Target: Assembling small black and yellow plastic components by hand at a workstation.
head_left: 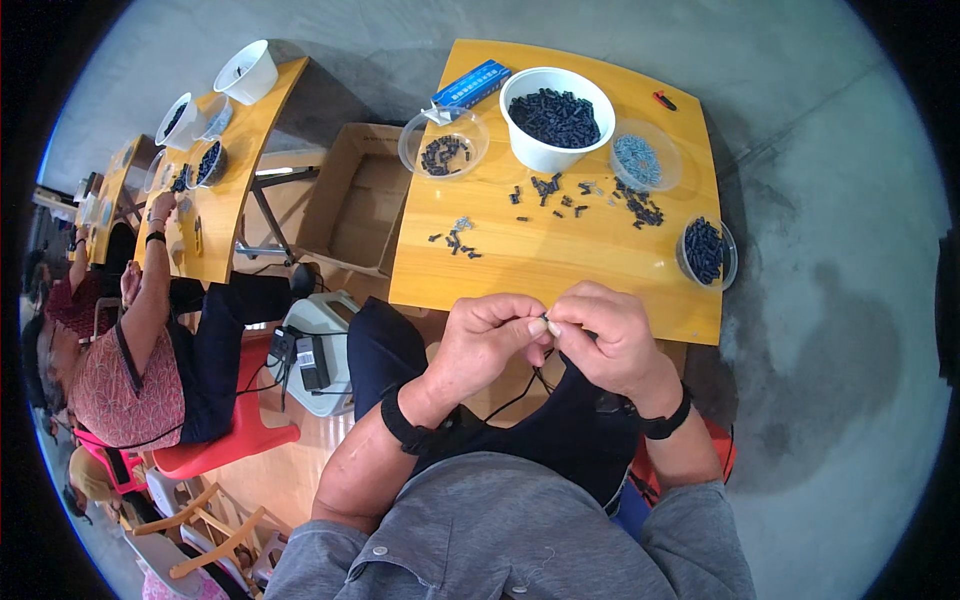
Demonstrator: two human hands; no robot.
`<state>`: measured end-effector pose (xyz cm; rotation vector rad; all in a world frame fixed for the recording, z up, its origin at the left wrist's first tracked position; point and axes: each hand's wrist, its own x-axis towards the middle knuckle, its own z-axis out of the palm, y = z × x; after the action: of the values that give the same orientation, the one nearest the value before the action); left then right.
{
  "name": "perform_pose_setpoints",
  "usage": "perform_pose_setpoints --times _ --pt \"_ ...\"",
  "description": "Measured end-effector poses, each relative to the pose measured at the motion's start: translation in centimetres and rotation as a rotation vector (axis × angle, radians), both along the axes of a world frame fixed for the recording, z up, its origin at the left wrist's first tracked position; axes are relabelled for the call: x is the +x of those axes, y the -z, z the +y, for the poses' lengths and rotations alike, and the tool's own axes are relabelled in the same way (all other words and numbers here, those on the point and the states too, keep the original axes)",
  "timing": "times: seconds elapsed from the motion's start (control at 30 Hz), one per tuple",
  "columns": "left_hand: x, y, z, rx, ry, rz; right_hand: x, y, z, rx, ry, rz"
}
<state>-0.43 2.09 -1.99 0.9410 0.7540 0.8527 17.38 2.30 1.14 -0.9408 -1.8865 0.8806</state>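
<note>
Wide fisheye view, head-worn, left of a pair, facing down, near the yellow table point(580, 250)

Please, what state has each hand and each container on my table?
Left hand: pinching a mostly hidden tiny piece
Right hand: pinching there too
White bucket: open, holding many dark parts
Left clear tub: open, partly filled
Middle clear tub: open, holding silvery parts
Right clear tub: open, well filled
Blue box: lying, end apparently open

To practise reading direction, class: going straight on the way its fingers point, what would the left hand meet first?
Most likely the right hand, its fingertips almost against the left hand's; contact, depth and anything pinched between are hard to tell.
</note>
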Motion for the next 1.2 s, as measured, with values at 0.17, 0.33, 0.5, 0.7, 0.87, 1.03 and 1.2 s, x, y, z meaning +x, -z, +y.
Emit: perform_pose_setpoints --times 0.17,0.33,0.5,0.7,0.87,1.03,1.2 --pt "-0.1 1.6 -0.6 -0.090 -0.002 0.014 -0.5 1.9 -0.7 -0.126 0.032 0.002" --pt "0.3 2.2 -0.5 -0.124 0.052 0.039 2.0 4.1 1.1 -0.843 -0.174 0.284" --pt "0.3 2.7 -0.4 -0.141 0.032 0.021 1.0 11.5 7.1 -0.293 0.255 -0.219" --pt "-0.5 2.8 -0.7 -0.105 -0.012 0.024 -0.8 13.5 10.8 -0.012 0.374 -0.413" --pt "-0.8 2.9 -0.7 -0.113 -0.051 0.014 -1.7 13.8 11.4 -0.090 0.388 -0.571" --pt "-0.8 3.4 -0.5 -0.105 -0.088 -0.012 -1.1 14.5 10.5 0.009 0.422 -0.506" --pt "-1.3 2.7 0.3 -0.071 -0.157 -0.005 -0.1 9.7 7.9 -0.630 0.405 0.139"
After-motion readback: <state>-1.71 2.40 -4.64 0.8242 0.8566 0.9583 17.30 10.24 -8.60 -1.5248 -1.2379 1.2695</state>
